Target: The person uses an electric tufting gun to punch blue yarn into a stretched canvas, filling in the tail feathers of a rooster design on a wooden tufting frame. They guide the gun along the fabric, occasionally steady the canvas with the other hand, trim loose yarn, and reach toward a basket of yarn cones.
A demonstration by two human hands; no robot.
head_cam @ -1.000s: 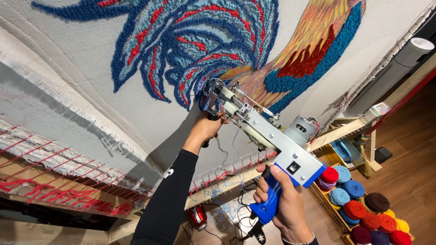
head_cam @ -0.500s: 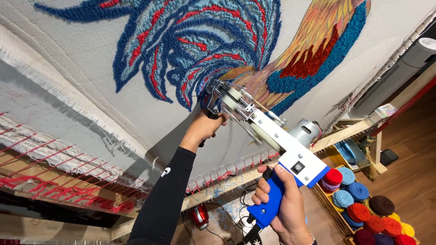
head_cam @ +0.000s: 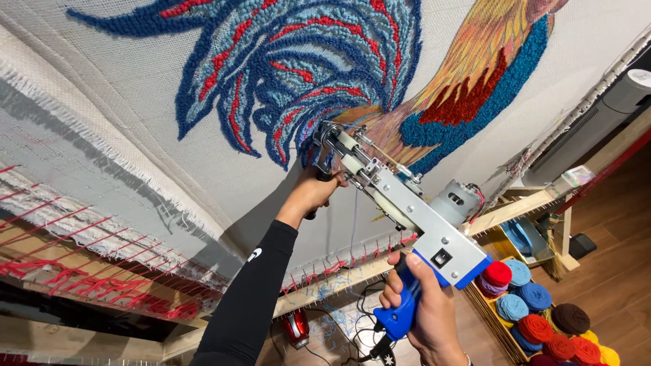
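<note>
The left arm (head_cam: 251,298), in a black sleeve, reaches up and away from the body, nearly straight, with the wrist bare beyond the cuff. The left hand (head_cam: 313,193) closes in a fist around the front grip of the tufting gun (head_cam: 400,203), just below its nose, knuckles turned toward the camera. The right hand (head_cam: 424,308) sits lower and nearer, at the gun's rear end, fingers (head_cam: 393,278) wrapped around the blue handle with the thumb lying along its side. The index finger seems to rest at the trigger, though the handle hides it.
</note>
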